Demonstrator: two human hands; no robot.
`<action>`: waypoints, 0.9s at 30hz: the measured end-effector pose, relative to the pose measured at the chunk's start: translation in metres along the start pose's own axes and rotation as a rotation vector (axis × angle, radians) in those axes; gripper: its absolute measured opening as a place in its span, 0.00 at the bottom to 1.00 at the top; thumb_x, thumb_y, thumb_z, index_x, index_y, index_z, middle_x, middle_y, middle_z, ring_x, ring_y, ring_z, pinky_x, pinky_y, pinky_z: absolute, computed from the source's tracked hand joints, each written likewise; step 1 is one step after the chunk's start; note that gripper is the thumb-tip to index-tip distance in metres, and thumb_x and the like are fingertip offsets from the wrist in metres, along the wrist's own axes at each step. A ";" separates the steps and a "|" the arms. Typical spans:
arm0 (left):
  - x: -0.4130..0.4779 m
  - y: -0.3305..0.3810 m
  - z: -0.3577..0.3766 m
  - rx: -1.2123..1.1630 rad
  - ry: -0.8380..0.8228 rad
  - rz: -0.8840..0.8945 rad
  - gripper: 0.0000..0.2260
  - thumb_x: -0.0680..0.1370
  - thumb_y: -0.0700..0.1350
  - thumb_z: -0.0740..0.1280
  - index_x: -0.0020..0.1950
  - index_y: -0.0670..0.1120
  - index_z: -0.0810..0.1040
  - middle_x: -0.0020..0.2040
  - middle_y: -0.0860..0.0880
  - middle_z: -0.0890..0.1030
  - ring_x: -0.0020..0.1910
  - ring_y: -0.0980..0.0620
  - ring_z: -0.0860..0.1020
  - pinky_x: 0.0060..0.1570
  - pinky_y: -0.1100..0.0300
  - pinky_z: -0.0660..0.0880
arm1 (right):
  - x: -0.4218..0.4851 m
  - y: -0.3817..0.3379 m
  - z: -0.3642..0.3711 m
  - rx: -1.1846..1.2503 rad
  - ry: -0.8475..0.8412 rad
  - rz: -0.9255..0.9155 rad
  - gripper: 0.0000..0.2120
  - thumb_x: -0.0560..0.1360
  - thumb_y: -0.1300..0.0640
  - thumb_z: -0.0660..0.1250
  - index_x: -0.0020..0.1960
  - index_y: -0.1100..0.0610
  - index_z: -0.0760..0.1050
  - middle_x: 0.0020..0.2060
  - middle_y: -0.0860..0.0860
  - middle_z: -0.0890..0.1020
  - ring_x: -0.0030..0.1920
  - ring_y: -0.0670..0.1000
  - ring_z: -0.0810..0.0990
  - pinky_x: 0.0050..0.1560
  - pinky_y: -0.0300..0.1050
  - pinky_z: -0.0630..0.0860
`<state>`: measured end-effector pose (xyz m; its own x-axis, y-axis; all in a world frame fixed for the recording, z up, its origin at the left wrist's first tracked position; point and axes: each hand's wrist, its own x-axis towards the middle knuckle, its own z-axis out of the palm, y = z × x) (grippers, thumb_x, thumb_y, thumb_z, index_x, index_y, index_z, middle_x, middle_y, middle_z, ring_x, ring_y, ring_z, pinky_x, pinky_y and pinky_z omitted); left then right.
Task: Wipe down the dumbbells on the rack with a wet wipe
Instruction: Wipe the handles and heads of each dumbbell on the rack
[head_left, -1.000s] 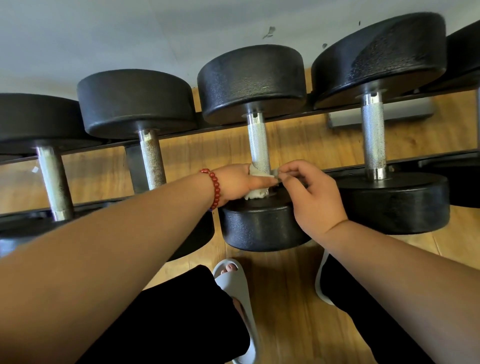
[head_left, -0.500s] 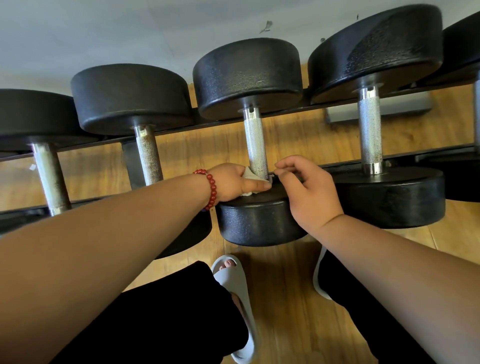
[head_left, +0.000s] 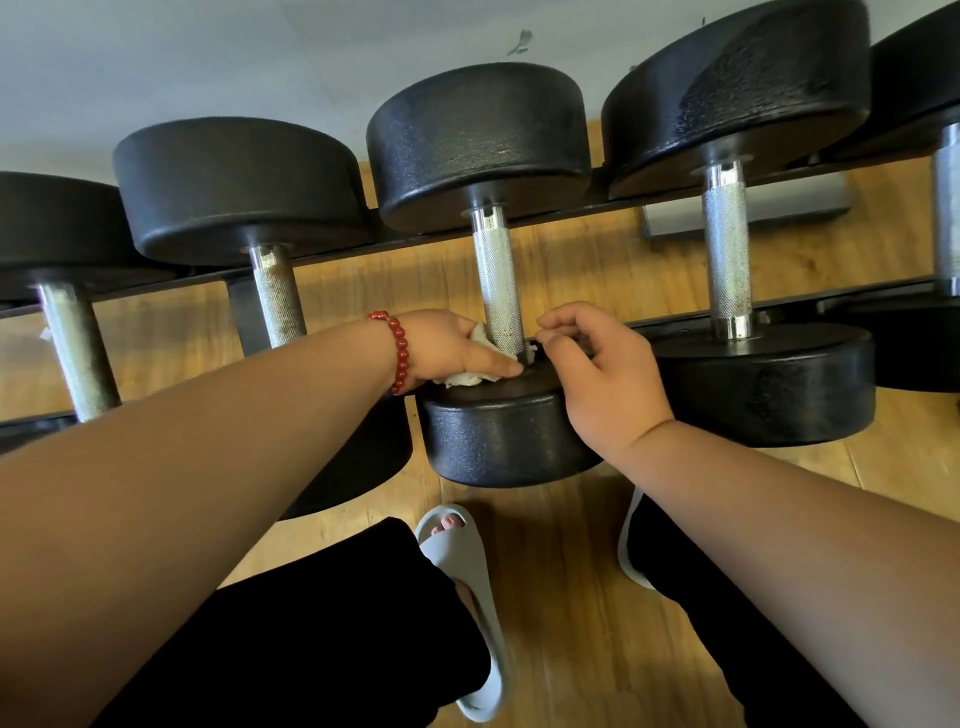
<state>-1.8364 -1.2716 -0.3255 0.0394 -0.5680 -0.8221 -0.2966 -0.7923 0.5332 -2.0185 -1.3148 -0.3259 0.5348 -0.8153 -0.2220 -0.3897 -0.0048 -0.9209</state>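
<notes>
Several black dumbbells with knurled steel handles lie across a dark two-rail rack (head_left: 597, 208). The middle dumbbell (head_left: 498, 280) is the one under my hands. A crumpled white wet wipe (head_left: 465, 378) is wrapped around the near end of its handle, down on the near weight head. My left hand (head_left: 452, 345), with a red bead bracelet on the wrist, holds the wipe from the left. My right hand (head_left: 597, 364) pinches the wipe's other end just right of the handle.
Neighbouring dumbbells (head_left: 727, 249) (head_left: 275, 291) lie close on both sides. Below is a wooden floor (head_left: 571, 597), with my feet in grey slippers (head_left: 462, 582) and black trousers. A grey wall (head_left: 208, 62) rises behind the rack.
Both hands have slid the wipe down the handle onto the inner face of the near weight head. The view has shifted slightly.
</notes>
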 end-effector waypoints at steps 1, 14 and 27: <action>0.001 0.001 0.004 0.061 0.041 0.005 0.27 0.62 0.60 0.79 0.55 0.49 0.82 0.51 0.49 0.85 0.52 0.50 0.82 0.60 0.52 0.76 | 0.000 0.000 0.000 0.001 -0.003 -0.001 0.05 0.79 0.57 0.63 0.51 0.50 0.77 0.48 0.43 0.80 0.50 0.41 0.78 0.51 0.34 0.73; -0.008 0.005 0.011 0.203 0.124 0.014 0.22 0.70 0.64 0.71 0.54 0.50 0.81 0.50 0.51 0.83 0.50 0.53 0.81 0.55 0.61 0.75 | 0.000 0.001 0.001 0.004 -0.001 -0.004 0.05 0.79 0.57 0.63 0.51 0.49 0.77 0.47 0.42 0.80 0.49 0.41 0.78 0.52 0.38 0.74; -0.060 -0.005 0.040 -0.045 0.296 0.092 0.15 0.78 0.61 0.62 0.53 0.53 0.79 0.50 0.52 0.82 0.51 0.53 0.79 0.57 0.55 0.75 | -0.004 -0.008 -0.002 -0.035 -0.015 0.003 0.06 0.79 0.56 0.62 0.52 0.50 0.77 0.46 0.41 0.78 0.49 0.39 0.76 0.47 0.33 0.71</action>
<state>-1.8751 -1.2246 -0.2873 0.2922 -0.6724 -0.6801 -0.2695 -0.7402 0.6160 -2.0193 -1.3128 -0.3171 0.5450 -0.8063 -0.2299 -0.4172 -0.0229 -0.9085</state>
